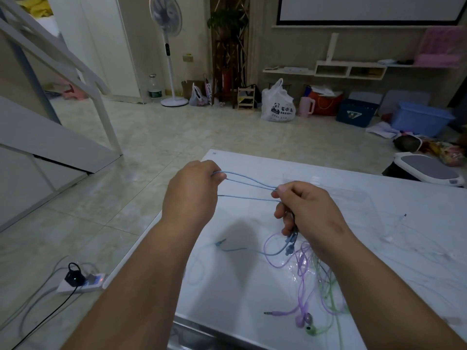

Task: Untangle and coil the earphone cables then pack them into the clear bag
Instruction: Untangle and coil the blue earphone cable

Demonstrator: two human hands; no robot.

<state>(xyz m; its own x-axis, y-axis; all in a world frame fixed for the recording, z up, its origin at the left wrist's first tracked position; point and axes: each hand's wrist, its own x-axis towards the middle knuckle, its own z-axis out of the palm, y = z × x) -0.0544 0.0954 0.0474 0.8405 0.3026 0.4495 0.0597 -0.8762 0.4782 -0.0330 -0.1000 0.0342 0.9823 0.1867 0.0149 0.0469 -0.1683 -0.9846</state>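
A blue earphone cable (249,184) is stretched in loops between my two hands above the white table (227,286). My left hand (193,188) pinches the loop's left end. My right hand (300,205) pinches the right end, and the blue earbuds (290,245) dangle below its fingers. The cable's blue plug end (221,243) lies on the table. A tangle of purple earphones (302,281) and green earphones (326,299) lies under my right forearm. The clear bag (353,195) lies flat behind my right hand. A white earphone cable (404,236) lies at the right.
A white power strip (80,284) with cables lies on the tiled floor to the left of the table. A grey-topped device (429,171) sits beyond the table's far right edge. Bags, boxes and a standing fan line the far wall.
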